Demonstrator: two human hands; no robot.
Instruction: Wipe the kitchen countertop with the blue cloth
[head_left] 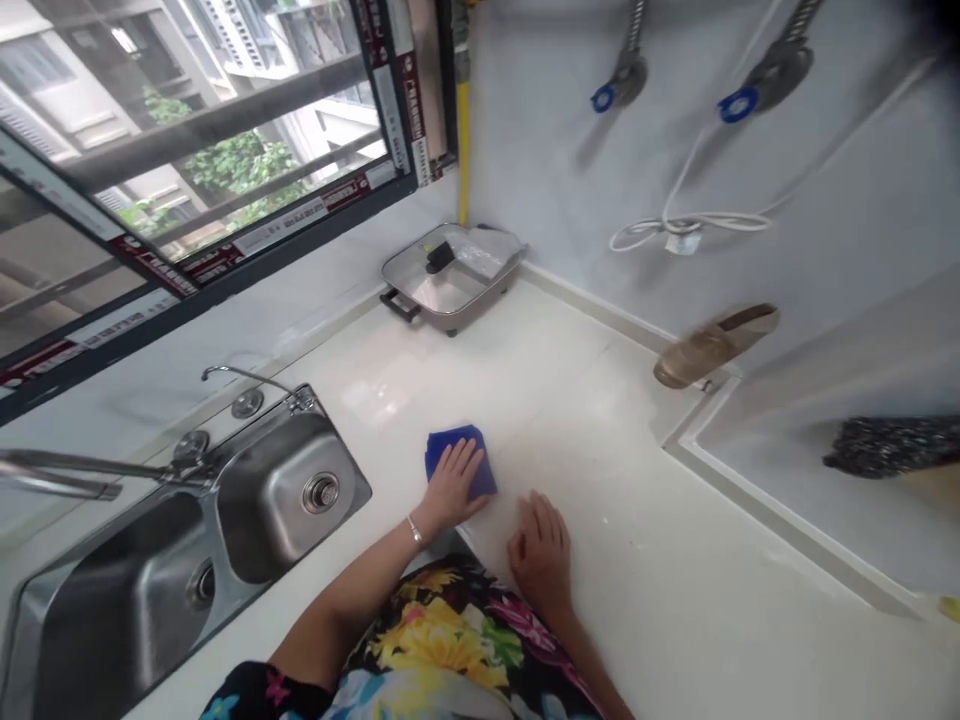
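Observation:
My left hand [452, 487] lies flat on a folded blue cloth [448, 442], its fingers stretched out and pressing the cloth to the white countertop [600, 600]. A thin bracelet [415, 530] circles that wrist. To the right, my right hand [541, 552] rests on or just over the counter with nothing in it. Its fingers are loosely bent and a little blurred, with the thumb apart from them. Left of the cloth is a double steel sink [281, 490] with both basins showing.
An electric pan with a glass lid [450, 280] stands in the back corner. Taps [191, 460] rise behind the sink below a window [225, 120]. A brown wrapped pipe [709, 345] juts up by the right wall, where a coiled white cable [705, 222] hangs.

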